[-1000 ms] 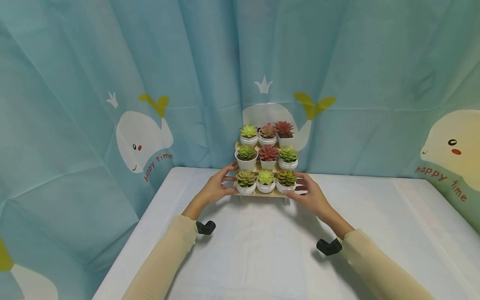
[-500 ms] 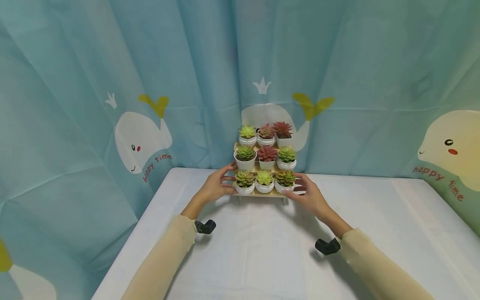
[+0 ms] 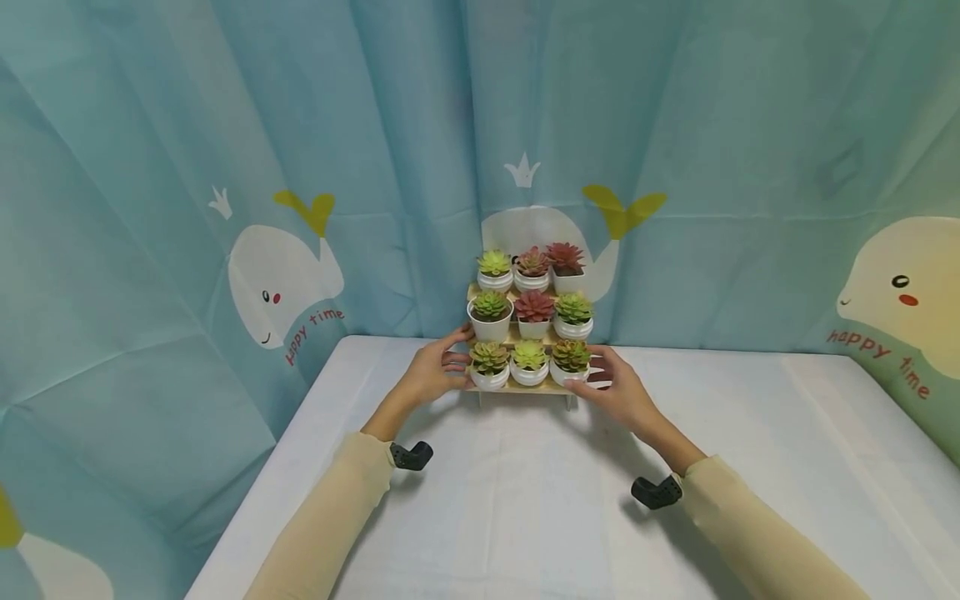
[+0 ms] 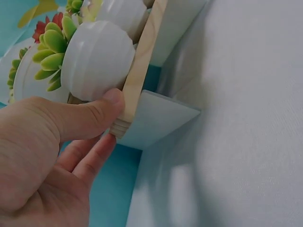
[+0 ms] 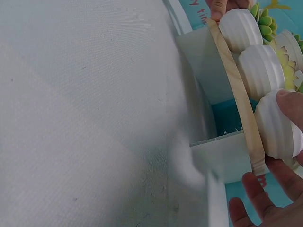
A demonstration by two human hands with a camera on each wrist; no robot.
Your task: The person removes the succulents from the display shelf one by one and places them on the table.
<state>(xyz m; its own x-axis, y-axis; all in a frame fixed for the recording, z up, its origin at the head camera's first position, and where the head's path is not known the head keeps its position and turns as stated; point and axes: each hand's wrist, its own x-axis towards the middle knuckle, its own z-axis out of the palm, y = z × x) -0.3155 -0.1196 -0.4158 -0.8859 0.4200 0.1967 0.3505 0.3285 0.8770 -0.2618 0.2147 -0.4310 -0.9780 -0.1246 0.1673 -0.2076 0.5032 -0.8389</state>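
Observation:
A three-step plant stand with wooden shelves (image 3: 522, 388) and white legs stands at the back of the table, each step bearing three small succulents in white pots. At its left end my left hand (image 3: 431, 372) pinches the lowest shelf, thumb on the wooden edge (image 4: 147, 52) beside a white pot (image 4: 97, 61) and fingertips at the shelf's end. My right hand (image 3: 618, 392) is at the other end. Its thumb lies on the front of the bottom right potted succulent (image 5: 274, 127), with the index finger round behind that pot. The other right fingers spread below the shelf.
A white cloth covers the table (image 3: 540, 500). Directly behind the stand hangs a blue curtain (image 3: 420, 125) printed with whales. Black camera mounts (image 3: 411, 455) jut from both wrists, close above the cloth.

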